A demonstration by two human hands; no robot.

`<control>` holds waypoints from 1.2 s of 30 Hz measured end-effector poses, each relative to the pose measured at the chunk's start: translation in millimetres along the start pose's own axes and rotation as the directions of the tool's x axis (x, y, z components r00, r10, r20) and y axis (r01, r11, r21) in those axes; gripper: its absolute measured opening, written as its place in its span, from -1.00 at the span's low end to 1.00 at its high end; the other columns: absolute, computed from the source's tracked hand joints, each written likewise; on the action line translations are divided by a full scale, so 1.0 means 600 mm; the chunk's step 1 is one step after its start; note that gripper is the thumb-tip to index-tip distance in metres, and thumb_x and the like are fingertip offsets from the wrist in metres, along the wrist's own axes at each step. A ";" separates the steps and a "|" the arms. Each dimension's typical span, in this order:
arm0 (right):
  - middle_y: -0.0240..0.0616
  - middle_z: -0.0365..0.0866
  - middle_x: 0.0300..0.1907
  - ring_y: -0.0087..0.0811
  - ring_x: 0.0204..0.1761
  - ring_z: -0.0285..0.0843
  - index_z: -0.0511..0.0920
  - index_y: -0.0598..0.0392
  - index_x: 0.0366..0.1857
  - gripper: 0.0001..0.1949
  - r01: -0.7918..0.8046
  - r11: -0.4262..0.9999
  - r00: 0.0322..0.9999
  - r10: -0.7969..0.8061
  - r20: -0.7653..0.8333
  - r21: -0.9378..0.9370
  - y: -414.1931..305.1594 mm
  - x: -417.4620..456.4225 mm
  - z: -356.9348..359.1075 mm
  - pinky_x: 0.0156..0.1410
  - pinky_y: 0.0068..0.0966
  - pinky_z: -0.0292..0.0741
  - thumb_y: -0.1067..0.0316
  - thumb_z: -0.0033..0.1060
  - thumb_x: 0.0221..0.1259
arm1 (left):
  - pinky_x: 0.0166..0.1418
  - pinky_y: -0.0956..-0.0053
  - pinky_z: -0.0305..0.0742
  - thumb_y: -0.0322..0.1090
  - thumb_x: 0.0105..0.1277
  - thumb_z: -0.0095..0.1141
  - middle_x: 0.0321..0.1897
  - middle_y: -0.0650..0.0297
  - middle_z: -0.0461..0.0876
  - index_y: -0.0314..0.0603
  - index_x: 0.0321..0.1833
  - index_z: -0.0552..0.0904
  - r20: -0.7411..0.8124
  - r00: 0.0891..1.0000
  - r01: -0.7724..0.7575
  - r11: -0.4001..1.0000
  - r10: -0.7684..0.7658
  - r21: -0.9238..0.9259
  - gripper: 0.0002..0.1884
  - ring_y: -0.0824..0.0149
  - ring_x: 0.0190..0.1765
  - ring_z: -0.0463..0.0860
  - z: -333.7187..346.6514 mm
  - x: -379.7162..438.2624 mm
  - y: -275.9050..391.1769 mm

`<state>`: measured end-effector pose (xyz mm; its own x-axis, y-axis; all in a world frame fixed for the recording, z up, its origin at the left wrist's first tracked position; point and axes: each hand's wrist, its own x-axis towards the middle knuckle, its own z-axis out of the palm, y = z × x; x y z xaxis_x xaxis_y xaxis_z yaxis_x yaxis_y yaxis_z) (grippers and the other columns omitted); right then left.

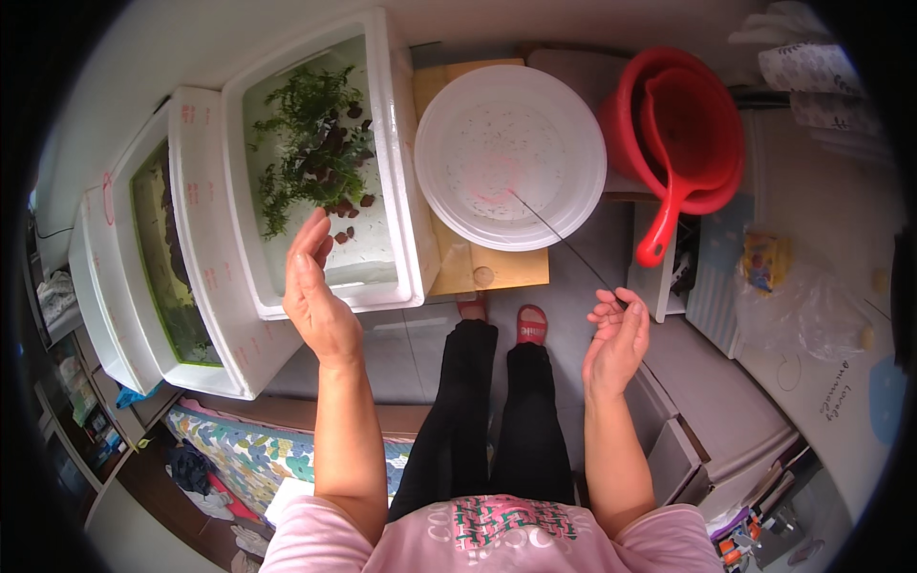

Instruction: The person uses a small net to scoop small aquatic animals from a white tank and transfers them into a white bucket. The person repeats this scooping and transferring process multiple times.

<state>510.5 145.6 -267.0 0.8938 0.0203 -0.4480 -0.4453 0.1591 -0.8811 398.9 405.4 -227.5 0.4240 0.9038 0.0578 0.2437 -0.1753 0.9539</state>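
Observation:
My right hand (615, 344) grips the end of a thin dark handle (566, 242). The handle slants down into a round white plastic basin (589, 154) of water, where a faint pinkish ring, perhaps a small fish net (494, 180), shows at its tip. Many tiny dark fish are scattered through that water. Holding nothing, my left hand (319, 308) is raised with its fingers extended over the near left rim of a white foam box (392, 157). Inside the box are water, green aquatic plants (315, 143) and reddish-brown stones (344, 208).
The basin rests on a wooden board (494, 268). A red bucket (623, 129) with a red long-handled dipper (691, 143) stands to its right. Further left is another foam box (215, 236) with greenish water. A clear plastic bag (806, 315) lies at right.

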 end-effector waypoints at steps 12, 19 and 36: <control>-0.08 0.57 -0.24 -0.46 -0.28 0.43 0.43 0.20 -0.12 -0.72 -0.207 0.946 0.974 0.223 -0.035 0.248 0.030 0.029 0.015 -0.14 -0.54 0.41 0.18 -0.17 0.43 | 0.26 0.32 0.33 -0.20 0.48 -0.36 0.15 0.01 0.48 -0.40 0.07 0.52 0.043 0.999 0.007 1.000 -0.007 0.005 -0.56 0.19 0.22 0.44 -0.006 -0.002 -0.002; -0.07 0.57 -0.23 -0.46 -0.27 0.43 0.43 0.20 -0.12 -0.72 -0.221 0.931 0.971 0.238 -0.023 0.289 0.029 0.034 0.004 -0.14 -0.53 0.40 0.18 -0.15 0.42 | 0.22 0.32 0.39 -0.20 0.48 -0.34 0.12 -0.01 0.50 -0.45 0.07 0.51 0.059 0.998 -0.021 0.994 0.027 -0.106 -0.56 0.19 0.19 0.47 0.051 0.023 0.017; -0.15 0.54 -0.31 -0.50 -0.35 0.33 0.44 0.16 -0.18 -0.72 -0.110 0.958 0.986 0.138 -0.090 0.266 -0.054 -0.013 -0.025 -0.23 -0.55 0.31 0.14 -0.19 0.43 | 0.26 0.05 0.23 -0.31 0.14 0.13 -0.04 0.12 0.57 -0.13 -0.14 0.62 0.390 0.749 -0.662 0.610 0.535 0.436 -0.77 0.08 0.09 0.47 0.297 0.068 -0.062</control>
<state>517.1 125.2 -237.0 0.8153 -0.0464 -0.5772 -0.5106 0.4126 -0.7543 562.3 379.1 -313.0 0.7883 0.4313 0.4388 0.2481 -0.8754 0.4148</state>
